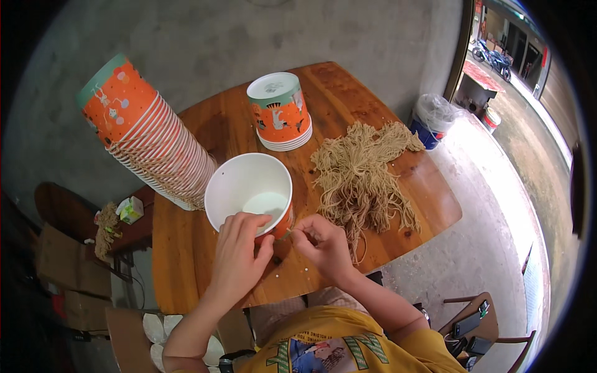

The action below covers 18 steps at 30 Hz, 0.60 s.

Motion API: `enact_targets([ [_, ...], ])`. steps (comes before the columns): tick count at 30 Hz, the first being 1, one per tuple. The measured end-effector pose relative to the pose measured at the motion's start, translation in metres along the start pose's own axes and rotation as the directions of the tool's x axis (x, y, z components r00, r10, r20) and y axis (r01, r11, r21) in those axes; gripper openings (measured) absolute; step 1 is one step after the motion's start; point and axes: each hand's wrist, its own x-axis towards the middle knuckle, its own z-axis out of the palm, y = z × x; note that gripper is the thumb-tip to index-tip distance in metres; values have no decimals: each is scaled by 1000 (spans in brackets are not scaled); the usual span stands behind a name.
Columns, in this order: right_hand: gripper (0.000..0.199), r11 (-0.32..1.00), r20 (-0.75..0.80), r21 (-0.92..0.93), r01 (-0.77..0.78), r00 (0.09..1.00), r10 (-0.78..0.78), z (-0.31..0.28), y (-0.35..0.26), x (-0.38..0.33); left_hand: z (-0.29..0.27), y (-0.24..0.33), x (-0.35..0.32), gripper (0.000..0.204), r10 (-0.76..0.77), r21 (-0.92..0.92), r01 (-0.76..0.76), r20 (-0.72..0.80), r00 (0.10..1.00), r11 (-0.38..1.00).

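An orange paper bucket (233, 177) with a white inside stands upright, mouth up, near the table's front edge. My left hand (239, 248) holds its near rim, fingers over the edge and thumb at the outer wall. Beside the bucket's right side, my right hand (320, 242) is closed in a pinch on a thin pale string (288, 232), mostly hidden by the fingertips. A loose heap of tan strings (367, 174) lies to the right. On the left leans a tall stack of nested orange buckets (155, 133), with strings showing along its side.
A short stack of upside-down buckets (280, 112) stands at the back of the wooden table (205, 273). Beyond the right edge is a blue bin (429, 127) with a plastic liner. A chair (479, 329) at lower right carries dark devices. Cardboard boxes (71, 261) sit at left.
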Motion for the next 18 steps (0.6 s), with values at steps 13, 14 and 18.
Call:
enact_targets([
  [13, 15, 988, -59, -125, 95, 993, -102, 12, 15, 13, 7, -5, 6, 27, -88, -81, 101, 147, 985, 992],
  [14, 15, 988, -55, -125, 88, 994, -95, 13, 14, 14, 6, -5, 6, 27, -90, -81, 103, 150, 985, 991],
  [18, 15, 986, -57, -143, 92, 993, -101, 17, 11, 15, 0, -6, 6, 29, -120, -86, 137, 180, 976, 987],
])
